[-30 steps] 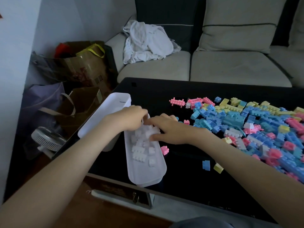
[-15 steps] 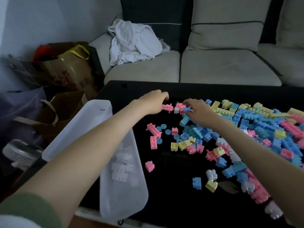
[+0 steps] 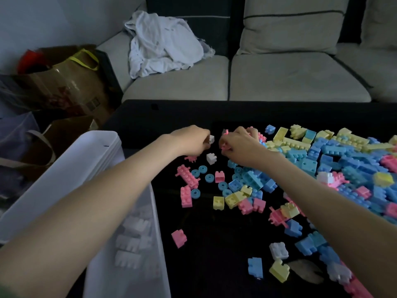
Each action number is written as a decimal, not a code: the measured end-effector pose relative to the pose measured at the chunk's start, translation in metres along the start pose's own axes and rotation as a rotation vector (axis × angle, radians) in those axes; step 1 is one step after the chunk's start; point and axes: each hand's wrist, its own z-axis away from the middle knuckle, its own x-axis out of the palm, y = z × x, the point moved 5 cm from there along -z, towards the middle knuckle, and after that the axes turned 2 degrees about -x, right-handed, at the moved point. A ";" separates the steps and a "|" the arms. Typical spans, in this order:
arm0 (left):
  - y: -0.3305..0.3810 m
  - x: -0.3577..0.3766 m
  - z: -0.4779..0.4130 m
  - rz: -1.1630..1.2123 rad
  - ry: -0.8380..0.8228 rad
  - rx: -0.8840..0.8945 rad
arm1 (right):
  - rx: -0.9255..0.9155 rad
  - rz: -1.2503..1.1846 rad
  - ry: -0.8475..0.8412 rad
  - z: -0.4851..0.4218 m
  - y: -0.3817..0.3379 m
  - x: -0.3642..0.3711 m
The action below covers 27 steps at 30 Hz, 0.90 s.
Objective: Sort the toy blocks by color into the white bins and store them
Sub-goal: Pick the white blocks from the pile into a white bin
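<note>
My left grip: pinching a white block.
My right grip: pinching a pink piece.
Spare block: white, just beneath both grips.

A beige sofa runs along the back, its seat cushions split by dark seams and a lighter back cushion leaning upright behind the middle seat. A crumpled white cloth lies heaped on the left seat, reaching up against the dark backrest. In front of the sofa stands a glossy black desk. To the left, by the pale wall, a brown paper bag with yellow handles stands open with something red inside. Nearer sits a second brown bag with a beige strap, just beside a purple-grey bag.
</note>
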 end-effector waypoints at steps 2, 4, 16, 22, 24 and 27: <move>-0.001 0.000 -0.004 0.040 0.069 0.004 | -0.002 -0.016 0.010 0.002 0.001 -0.001; 0.000 -0.002 -0.011 0.057 0.153 0.013 | -0.001 -0.051 0.020 0.006 0.001 -0.004; 0.002 -0.012 0.001 -0.146 0.169 -0.067 | -0.217 0.029 -0.001 0.025 -0.044 -0.007; -0.015 -0.042 0.086 0.126 0.129 -0.097 | -0.185 -0.272 0.143 0.060 -0.083 -0.036; -0.022 -0.043 0.120 0.119 0.104 -0.115 | -0.182 -0.398 0.086 0.077 -0.106 -0.044; -0.034 -0.043 0.162 0.086 0.102 -0.141 | -0.209 -0.544 -0.017 0.100 -0.138 -0.050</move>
